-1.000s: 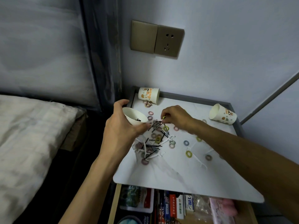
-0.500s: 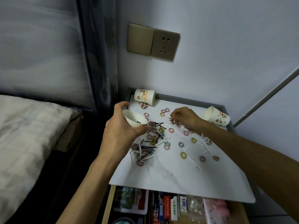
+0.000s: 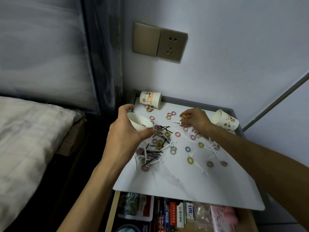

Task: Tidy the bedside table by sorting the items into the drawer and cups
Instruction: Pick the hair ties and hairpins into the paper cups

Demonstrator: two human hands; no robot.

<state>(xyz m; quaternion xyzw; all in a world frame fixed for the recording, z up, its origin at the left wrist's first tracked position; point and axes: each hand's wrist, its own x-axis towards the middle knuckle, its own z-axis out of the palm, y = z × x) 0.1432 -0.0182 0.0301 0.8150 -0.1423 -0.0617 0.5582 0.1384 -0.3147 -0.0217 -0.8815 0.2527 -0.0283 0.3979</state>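
Our right hand [image 3: 194,119] has moved away from the heap of black bobby pins [image 3: 160,144] beside the cup. It now sits toward the back of the bedside table [image 3: 184,186], fingertips pinching a small yellow hair tie [image 3: 184,116]. Our left hand [image 3: 123,133] still grips the white paper cup [image 3: 139,122], tilted with its mouth toward the clutter; something dark shows inside.

We judge the sorting far from done, since most items remain scattered on the tabletop. Coloured hair ties [image 3: 188,149] and white floss picks [image 3: 154,162] lie tangled among the pins, so lifting one kind cleanly looks awkward.

A back-left printed cup [image 3: 150,99] and a right-edge printed cup [image 3: 224,120] lie on their sides. The drawer [image 3: 110,211] below stands open, packed with packets.
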